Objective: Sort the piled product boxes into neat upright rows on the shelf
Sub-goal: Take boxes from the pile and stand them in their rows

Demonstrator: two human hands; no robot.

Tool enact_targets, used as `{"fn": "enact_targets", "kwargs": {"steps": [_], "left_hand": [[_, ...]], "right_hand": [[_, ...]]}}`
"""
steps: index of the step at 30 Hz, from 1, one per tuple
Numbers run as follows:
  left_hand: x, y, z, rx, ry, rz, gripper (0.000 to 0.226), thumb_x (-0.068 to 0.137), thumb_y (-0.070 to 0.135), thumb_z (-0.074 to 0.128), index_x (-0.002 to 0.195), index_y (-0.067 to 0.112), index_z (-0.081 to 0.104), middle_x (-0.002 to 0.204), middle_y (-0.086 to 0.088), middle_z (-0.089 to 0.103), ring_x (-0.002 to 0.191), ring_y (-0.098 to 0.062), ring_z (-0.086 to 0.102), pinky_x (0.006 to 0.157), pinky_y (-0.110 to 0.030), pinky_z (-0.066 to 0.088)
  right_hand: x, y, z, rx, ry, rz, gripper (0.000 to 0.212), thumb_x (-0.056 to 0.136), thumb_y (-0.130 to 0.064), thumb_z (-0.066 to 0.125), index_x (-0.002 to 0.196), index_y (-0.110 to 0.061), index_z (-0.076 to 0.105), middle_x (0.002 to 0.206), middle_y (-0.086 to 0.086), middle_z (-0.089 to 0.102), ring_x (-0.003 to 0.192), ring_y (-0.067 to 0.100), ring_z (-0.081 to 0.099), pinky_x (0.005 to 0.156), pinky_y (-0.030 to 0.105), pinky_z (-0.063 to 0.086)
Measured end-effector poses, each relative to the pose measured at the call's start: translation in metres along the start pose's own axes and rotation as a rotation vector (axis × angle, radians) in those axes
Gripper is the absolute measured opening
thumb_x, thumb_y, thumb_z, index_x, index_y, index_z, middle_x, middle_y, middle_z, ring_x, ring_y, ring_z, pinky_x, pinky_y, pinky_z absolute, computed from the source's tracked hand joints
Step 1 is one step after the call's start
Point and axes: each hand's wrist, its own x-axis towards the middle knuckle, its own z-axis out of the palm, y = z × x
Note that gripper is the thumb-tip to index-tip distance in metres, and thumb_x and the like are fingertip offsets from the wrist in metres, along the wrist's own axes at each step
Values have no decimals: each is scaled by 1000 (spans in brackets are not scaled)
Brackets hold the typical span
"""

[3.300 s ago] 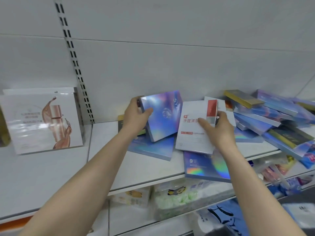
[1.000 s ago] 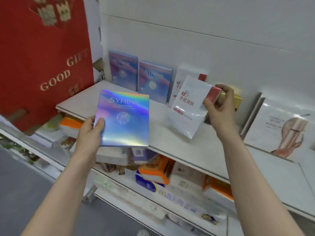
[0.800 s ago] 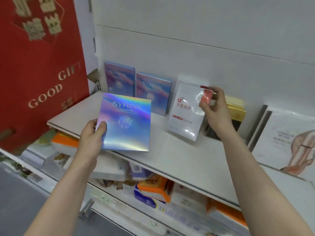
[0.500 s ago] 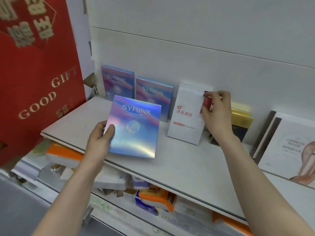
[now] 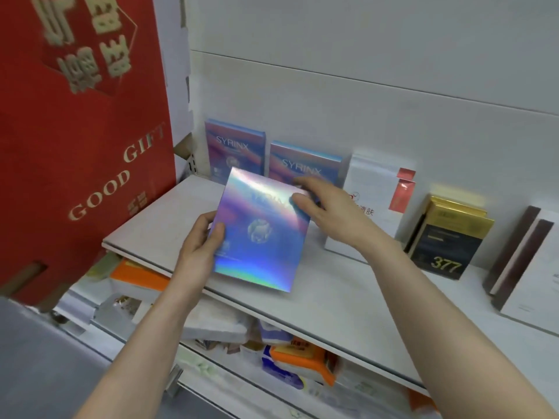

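Having left the white box [image 5: 373,176] standing, right hand [image 5: 329,210] now pinches the holographic box [image 5: 263,240] that left hand [image 5: 198,247] grips.

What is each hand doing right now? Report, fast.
Left hand: holds the shiny box by its left edge.
Right hand: pinches the same box's top right corner.

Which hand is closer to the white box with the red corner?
Right. The right hand is in front of the white box, pinching the shiny box up top. The left hand grips its left edge, farther away.
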Motion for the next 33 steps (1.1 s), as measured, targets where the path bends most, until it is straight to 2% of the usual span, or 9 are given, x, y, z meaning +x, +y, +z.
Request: {"fn": "enact_targets", "kwargs": {"steps": [4, 7, 9, 11, 13, 16, 20, 24, 33], "left_hand": [[20, -5, -16, 112, 64, 55, 17, 95, 37, 49, 104, 31, 62, 94, 10, 69, 89, -10, 62, 75, -23, 48], [40, -6, -30, 277, 144, 55, 28, 94, 37, 55, 120, 28, 57, 102, 10, 64, 89, -8, 60, 73, -17, 45], [51, -9, -39, 436, 168, 38, 42, 94, 34, 58, 134, 27, 48, 117, 6, 55, 97, -9, 57, 80, -21, 45], [59, -13, -43, 567, 152, 91, 49, 93, 32, 59, 140, 26, 43, 130, 2, 46, 111, -15, 53, 94, -31, 45], [70, -17, -44, 696, 102, 146, 52, 93, 27, 59, 142, 24, 41, 137, -2, 42, 123, -19, 47, 103, -36, 42], [91, -22, -43, 858, 18, 114, 58, 94, 24, 57, 148, 22, 34, 149, -4, 34, 135, -20, 37, 108, -29, 31], [112, -27, -39, 961, -46, 51, 66, 95, 25, 56, 153, 20, 23, 159, -2, 19, 144, -19, 25, 111, -28, 25], [129, -28, -34, 1030, -48, 39, 66, 95, 25, 56, 153, 21, 23, 160, -2, 16, 144, -20, 24, 110, -29, 27], [137, -27, -33, 1033, -17, 20, 66, 95, 25, 56, 153, 22, 22, 160, -1, 16, 142, -22, 29, 110, -32, 30]], "right_hand": [[29, -11, 15, 136, -99, 3, 29, 102, -24, 48, 125, -16, 62, 118, -4, 66, 102, 11, 59, 87, 26, 45], [55, -20, 32, 114, -38, 15, 27, 101, -18, 46, 123, -11, 61, 118, 2, 65, 102, 17, 59, 80, 25, 40], [78, -23, 45, 31, 52, -10, 28, 99, -14, 48, 124, -6, 59, 122, 11, 63, 110, 27, 58, 86, 28, 40], [102, -25, 53, -40, 119, -30, 30, 97, -11, 49, 124, -3, 58, 121, 20, 62, 113, 37, 55, 95, 38, 41], [126, -27, 60, -74, 148, -53, 30, 96, -10, 49, 125, -3, 54, 120, 22, 60, 111, 40, 54, 94, 45, 42], [150, -33, 72, -151, 196, -105, 28, 95, -6, 48, 122, -6, 53, 112, 20, 60, 102, 38, 52, 86, 43, 41], [166, -27, 91, -465, 347, -158, 35, 76, 3, 61, 109, -7, 62, 91, 16, 62, 86, 36, 52, 73, 40, 36], [178, -21, 86, -631, 454, -233, 23, 70, -4, 68, 93, -8, 65, 90, 14, 60, 81, 33, 54, 72, 39, 34], [185, -14, 83, -678, 372, -277, 25, 71, -7, 74, 95, -7, 66, 94, 14, 60, 78, 33, 54, 67, 37, 41]]}}
